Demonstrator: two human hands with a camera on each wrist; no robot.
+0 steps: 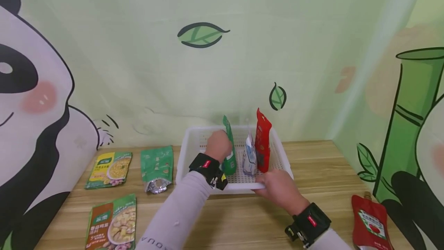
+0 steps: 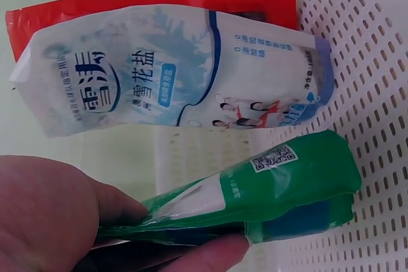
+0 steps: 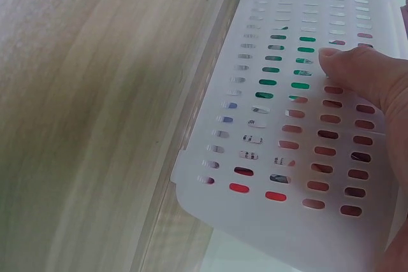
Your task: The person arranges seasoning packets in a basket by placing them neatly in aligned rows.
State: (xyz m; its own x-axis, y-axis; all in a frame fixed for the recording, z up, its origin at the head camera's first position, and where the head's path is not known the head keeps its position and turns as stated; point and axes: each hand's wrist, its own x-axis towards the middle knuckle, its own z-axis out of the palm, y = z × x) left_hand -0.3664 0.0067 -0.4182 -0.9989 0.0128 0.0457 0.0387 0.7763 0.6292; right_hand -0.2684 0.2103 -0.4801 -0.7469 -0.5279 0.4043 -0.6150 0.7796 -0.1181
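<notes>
My left hand [image 1: 219,146] reaches into a white perforated basket [image 1: 239,188] and pinches the top of a green packet [image 2: 293,170] between thumb and fingers. The packet's lower end is at the basket floor. To its right a white-and-blue salt bag [image 2: 159,68] stands upright, close against a red packet [image 1: 263,142] that rises above the rim. My right hand [image 1: 281,190] grips the basket's front rim near its right corner. In the right wrist view its thumb [image 3: 347,65] lies on the outer wall, and packet colours show through the slots.
Left of the basket lie a yellow-green soup packet [image 1: 109,169], a green pouch with a silver end [image 1: 157,169], and a brown-green soup packet [image 1: 112,223]. A red spouted pouch [image 1: 371,223] lies at the far right. A printed curtain [image 1: 236,68] hangs behind the wooden table [image 1: 312,157].
</notes>
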